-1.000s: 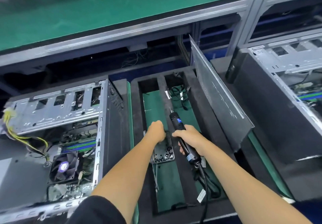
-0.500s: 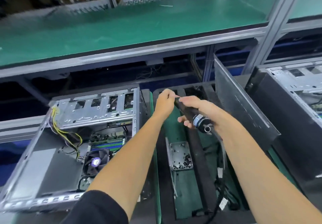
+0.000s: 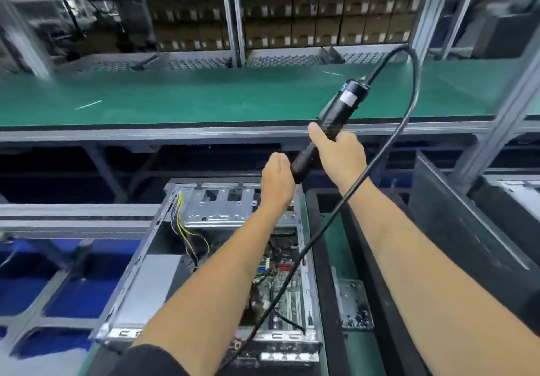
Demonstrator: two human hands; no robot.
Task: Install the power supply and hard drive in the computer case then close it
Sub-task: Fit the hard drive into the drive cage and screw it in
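The open computer case (image 3: 140, 288) lies on its side below my arms, with its silver drive cage (image 3: 222, 203), yellow cables (image 3: 187, 229) and motherboard (image 3: 280, 282) showing. My right hand (image 3: 342, 156) grips a black electric screwdriver (image 3: 339, 106), raised above the case and slanting down to the left. My left hand (image 3: 277, 182) is curled at the screwdriver's lower tip, which it hides. Whatever it pinches there is hidden too. The tool's black cord (image 3: 409, 106) loops up and hangs down across the case.
A metal tray of screws (image 3: 355, 302) sits in the black foam holder (image 3: 327, 258) right of the case. The dark side panel (image 3: 455, 244) leans upright beside it. Another case (image 3: 514, 191) stands at far right. A green bench shelf (image 3: 204, 97) runs behind.
Both hands have risen from the screw tray to above the case. The screwdriver has swung up so its cord end points up and right. My view has tilted upward.
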